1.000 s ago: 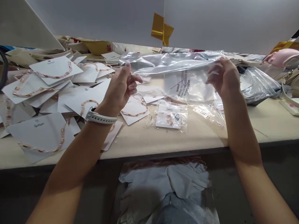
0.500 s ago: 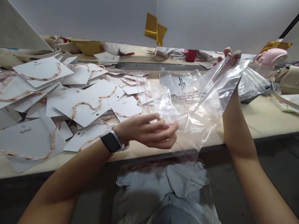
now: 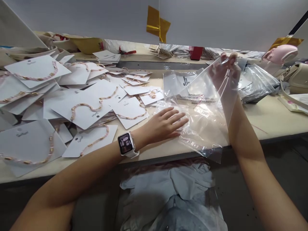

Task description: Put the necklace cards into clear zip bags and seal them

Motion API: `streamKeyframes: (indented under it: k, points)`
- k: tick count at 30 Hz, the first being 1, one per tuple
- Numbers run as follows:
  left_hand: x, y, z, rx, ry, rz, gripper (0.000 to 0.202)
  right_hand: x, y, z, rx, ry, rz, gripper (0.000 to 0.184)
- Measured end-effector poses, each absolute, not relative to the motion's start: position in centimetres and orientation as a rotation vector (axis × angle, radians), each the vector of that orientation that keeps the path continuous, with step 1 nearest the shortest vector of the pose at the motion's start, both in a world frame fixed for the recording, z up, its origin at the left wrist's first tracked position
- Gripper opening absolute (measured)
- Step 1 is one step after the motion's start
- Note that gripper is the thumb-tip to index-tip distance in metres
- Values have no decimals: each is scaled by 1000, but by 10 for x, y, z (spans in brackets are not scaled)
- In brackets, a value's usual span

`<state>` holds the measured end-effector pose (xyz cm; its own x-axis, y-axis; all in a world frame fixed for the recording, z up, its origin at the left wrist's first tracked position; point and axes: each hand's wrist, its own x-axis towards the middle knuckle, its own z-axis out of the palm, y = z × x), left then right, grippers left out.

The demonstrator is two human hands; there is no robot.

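A clear plastic bag [image 3: 204, 112] with printed warning text spreads over the table's front edge. My right hand [image 3: 226, 69] pinches its upper corner and holds it raised, the clear film hanging over the wrist. Palm down, my left hand [image 3: 166, 125] lies flat with its fingers spread on the bag's left part; a watch is on that wrist. Just left of this hand is a white card [image 3: 131, 110] with a pink and gold beaded strand. Another flat plastic bag [image 3: 178, 80] with dark print lies behind the raised one.
Many white cards with beaded strands [image 3: 89, 102] are heaped on the left. At the right lie a stack of clear bags [image 3: 260, 80], a pink rounded object [image 3: 280, 54] and a beige bag [image 3: 292, 81]. A grey panel [image 3: 216, 22] hangs low across the back.
My left hand has gone from curled fingers at the bag to flat and spread on it. The right hand has shifted slightly left, and the bag's lower part has settled onto the table.
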<state>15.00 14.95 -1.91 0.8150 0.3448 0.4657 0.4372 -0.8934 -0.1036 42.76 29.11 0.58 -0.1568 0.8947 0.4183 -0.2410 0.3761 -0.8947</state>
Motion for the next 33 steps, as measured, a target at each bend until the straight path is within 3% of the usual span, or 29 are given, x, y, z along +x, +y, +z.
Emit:
streamKeyframes:
  k: [5, 10, 15, 21, 24, 27, 30, 33]
  points:
    - [149, 152, -21, -2964, -708, -544, 26, 434, 287, 10, -763, -1426, 1062, 7]
    - [145, 148, -7, -3043, -891, -734, 20, 446, 302, 3, -870, -1543, 845, 34]
    - [141, 152, 2, -3161, -1374, -1194, 9, 448, 325, -16, -985, -1675, 775, 63]
    - [131, 172, 0, -2922, -1792, -1847, 30, 441, 336, -20, -1488, -1235, 381, 43]
    - [118, 190, -7, -2593, -1739, -2003, 39, 425, 309, 7, -1328, -1135, 81, 33]
    - [106, 206, -11, -2133, -1496, -2118, 51, 394, 263, 33, -811, -1329, -400, 27]
    - [101, 210, -11, -2021, -1320, -1941, 56, 355, 220, 39, -573, -1722, -714, 38]
    - [104, 200, -12, -2284, -1326, -1684, 48, 326, 199, 29, -382, -2327, -917, 52]
